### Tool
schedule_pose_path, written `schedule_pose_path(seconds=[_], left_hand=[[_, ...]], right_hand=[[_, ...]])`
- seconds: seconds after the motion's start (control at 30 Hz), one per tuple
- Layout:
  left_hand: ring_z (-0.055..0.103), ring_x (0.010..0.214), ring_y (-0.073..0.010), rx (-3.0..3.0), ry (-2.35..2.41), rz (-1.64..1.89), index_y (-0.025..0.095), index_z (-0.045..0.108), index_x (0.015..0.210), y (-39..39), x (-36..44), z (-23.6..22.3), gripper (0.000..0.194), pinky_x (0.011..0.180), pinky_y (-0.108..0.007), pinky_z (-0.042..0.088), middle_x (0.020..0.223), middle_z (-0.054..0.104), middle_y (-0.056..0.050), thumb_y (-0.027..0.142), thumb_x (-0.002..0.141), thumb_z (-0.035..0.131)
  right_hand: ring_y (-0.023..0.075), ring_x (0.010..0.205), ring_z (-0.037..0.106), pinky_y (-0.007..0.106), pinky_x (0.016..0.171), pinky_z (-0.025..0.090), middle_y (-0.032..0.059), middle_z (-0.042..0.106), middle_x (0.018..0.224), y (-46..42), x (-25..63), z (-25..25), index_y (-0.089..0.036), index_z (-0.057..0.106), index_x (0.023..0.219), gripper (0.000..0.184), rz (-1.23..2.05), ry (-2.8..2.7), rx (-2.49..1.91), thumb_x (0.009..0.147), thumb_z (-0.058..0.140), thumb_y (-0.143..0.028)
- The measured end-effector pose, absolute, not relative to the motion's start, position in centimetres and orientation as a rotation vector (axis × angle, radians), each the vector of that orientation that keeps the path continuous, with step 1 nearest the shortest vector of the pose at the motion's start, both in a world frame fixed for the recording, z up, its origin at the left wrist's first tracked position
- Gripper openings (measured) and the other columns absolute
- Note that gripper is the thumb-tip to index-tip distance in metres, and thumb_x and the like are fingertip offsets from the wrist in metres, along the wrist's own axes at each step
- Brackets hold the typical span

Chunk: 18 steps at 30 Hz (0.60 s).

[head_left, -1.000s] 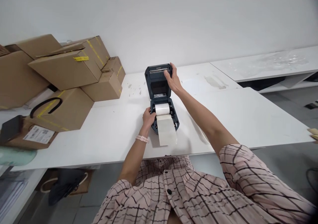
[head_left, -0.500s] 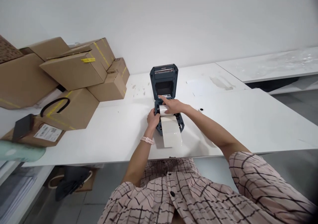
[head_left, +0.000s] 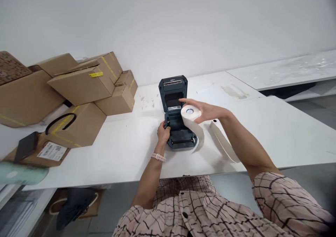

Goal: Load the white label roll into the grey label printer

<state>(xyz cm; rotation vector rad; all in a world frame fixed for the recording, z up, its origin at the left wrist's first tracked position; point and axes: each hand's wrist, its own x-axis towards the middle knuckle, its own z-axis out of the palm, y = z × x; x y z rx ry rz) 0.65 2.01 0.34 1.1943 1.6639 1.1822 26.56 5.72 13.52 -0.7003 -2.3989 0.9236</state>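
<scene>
A dark label printer (head_left: 181,133) stands on the white table with its lid (head_left: 173,90) raised, its roll bay bare. My left hand (head_left: 163,132) grips the printer's left side, the thumb over the rim and the fingers hidden along the outer wall. In my right hand (head_left: 207,111) is a white label roll (head_left: 190,112), held above the printer's right edge with its core facing up toward me. A loose strip of labels hangs from the roll, curling down past the printer's right front corner.
Another white label strip (head_left: 223,142) with a small dark-cored roll lies to the right, partly behind my right forearm. Cardboard boxes (head_left: 78,86) are piled at the left. A pale green roll (head_left: 23,172) rests at the table's left front. Behind is a white wall (head_left: 199,30).
The label roll has come up out of the printer bay and to the right in my right hand, its strip trailing. My left hand stays on the printer's side. The view has tilted slightly.
</scene>
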Motion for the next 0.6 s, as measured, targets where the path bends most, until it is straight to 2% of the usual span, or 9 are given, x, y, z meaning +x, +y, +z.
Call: schedule_pose_path(seconds=[0.13,0.23,0.33,0.4,0.5,0.6], left_hand=[[0.070,0.111,-0.0258,1.164,1.692,1.151,0.022,0.067,0.130,2.3,0.6,0.1,0.057,0.097,-0.037,0.052,0.124,0.075,-0.009,0.015,0.074,0.064],[0.071,0.109,-0.0258,1.155,1.682,1.176,0.022,0.068,0.129,2.6,0.6,-0.2,0.057,0.097,-0.037,0.053,0.120,0.077,-0.008,0.015,0.073,0.065],[0.071,0.109,-0.0250,1.157,1.640,1.208,0.022,0.069,0.127,2.7,0.4,-0.4,0.056,0.097,-0.036,0.053,0.117,0.077,-0.007,0.014,0.072,0.065],[0.071,0.108,-0.0251,1.154,1.632,1.204,0.021,0.069,0.128,2.7,0.3,-0.5,0.057,0.097,-0.036,0.054,0.117,0.077,-0.008,0.014,0.072,0.065],[0.071,0.107,-0.0252,1.156,1.642,1.189,0.021,0.068,0.130,2.7,0.2,-0.5,0.059,0.096,-0.036,0.054,0.114,0.077,-0.008,0.014,0.072,0.065],[0.070,0.108,-0.0251,1.180,1.656,1.184,0.021,0.068,0.131,2.8,0.1,-0.7,0.059,0.097,-0.037,0.054,0.113,0.078,-0.007,0.015,0.073,0.064]], right_hand=[[0.0337,0.137,0.054,0.043,0.103,0.055,0.0124,0.053,0.153,6.9,30.7,12.5,-0.030,0.030,0.163,0.106,0.958,-2.079,-0.943,0.071,0.083,-0.029],[0.0369,0.145,0.045,0.040,0.095,0.059,0.0174,0.046,0.157,9.1,31.4,9.0,-0.025,0.032,0.162,0.108,0.988,-1.894,-1.107,0.066,0.081,-0.026],[0.0385,0.152,0.035,0.042,0.097,0.059,0.0187,0.039,0.163,11.0,30.9,5.2,-0.023,0.034,0.160,0.110,1.013,-1.814,-1.182,0.061,0.082,-0.026],[0.0386,0.152,0.035,0.047,0.106,0.054,0.0167,0.037,0.165,11.7,30.5,3.4,-0.025,0.035,0.160,0.111,1.009,-1.809,-1.217,0.060,0.083,-0.027],[0.0377,0.152,0.038,0.051,0.121,0.039,0.0150,0.037,0.167,11.8,31.4,2.3,-0.024,0.034,0.161,0.115,1.065,-1.810,-1.260,0.059,0.087,-0.030],[0.0336,0.154,0.038,0.051,0.125,0.033,0.0150,0.042,0.166,10.7,34.9,2.1,-0.025,0.034,0.162,0.105,1.257,-1.705,-1.200,0.071,0.084,-0.040]])
